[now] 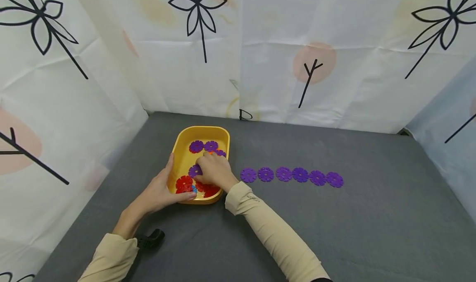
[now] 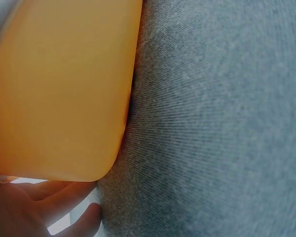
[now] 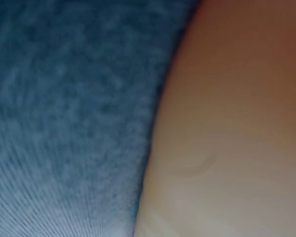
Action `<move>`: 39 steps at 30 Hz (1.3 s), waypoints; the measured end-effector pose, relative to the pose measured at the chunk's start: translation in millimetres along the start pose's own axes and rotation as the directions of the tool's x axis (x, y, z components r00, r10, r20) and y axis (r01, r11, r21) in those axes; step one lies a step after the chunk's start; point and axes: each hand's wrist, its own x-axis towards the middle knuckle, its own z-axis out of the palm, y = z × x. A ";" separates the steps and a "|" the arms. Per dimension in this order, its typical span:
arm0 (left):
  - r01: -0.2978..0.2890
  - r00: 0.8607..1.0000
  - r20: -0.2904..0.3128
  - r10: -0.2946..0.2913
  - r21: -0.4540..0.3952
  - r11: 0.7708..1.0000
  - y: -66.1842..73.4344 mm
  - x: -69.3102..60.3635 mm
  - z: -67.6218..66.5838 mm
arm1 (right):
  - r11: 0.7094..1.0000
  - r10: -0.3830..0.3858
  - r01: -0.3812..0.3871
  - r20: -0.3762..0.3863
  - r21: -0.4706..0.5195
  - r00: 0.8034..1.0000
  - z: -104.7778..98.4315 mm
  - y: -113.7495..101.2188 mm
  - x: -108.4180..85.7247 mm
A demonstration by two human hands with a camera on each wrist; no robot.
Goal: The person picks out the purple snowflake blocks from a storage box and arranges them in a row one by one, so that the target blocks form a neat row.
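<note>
A yellow tray (image 1: pixel 222 130) holds flower-shaped plastic discs, among them purple discs (image 1: pixel 211 146), red discs (image 1: pixel 184 183) and a bit of blue. My left hand (image 1: pixel 158 193) grips the tray's near left corner, thumb over the front rim and fingers along the outer left wall. In the left wrist view, fingers (image 2: pixel 64 202) lie by the tray wall (image 2: pixel 64 89). Inside the tray is my right hand (image 1: pixel 215 170), fingers down among the discs beside a purple disc (image 1: pixel 195 170); its fingertips are mostly hidden. The right wrist view has only a blurred tan surface and grey cloth.
To the right of the tray, several purple flower discs (image 1: pixel 284 174) lie in a row on the grey cloth-covered table (image 1: pixel 372 224). A white patterned curtain (image 1: pixel 267 79) hangs behind and at the sides. A dark band (image 1: pixel 150 239) is at my left wrist.
</note>
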 end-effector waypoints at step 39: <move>0.004 1.000 -0.021 -0.004 0.003 1.000 -0.9 2.9 2.9 | 0.970 -0.125 0.157 -0.174 0.185 0.977 3.1 7.7 -8.7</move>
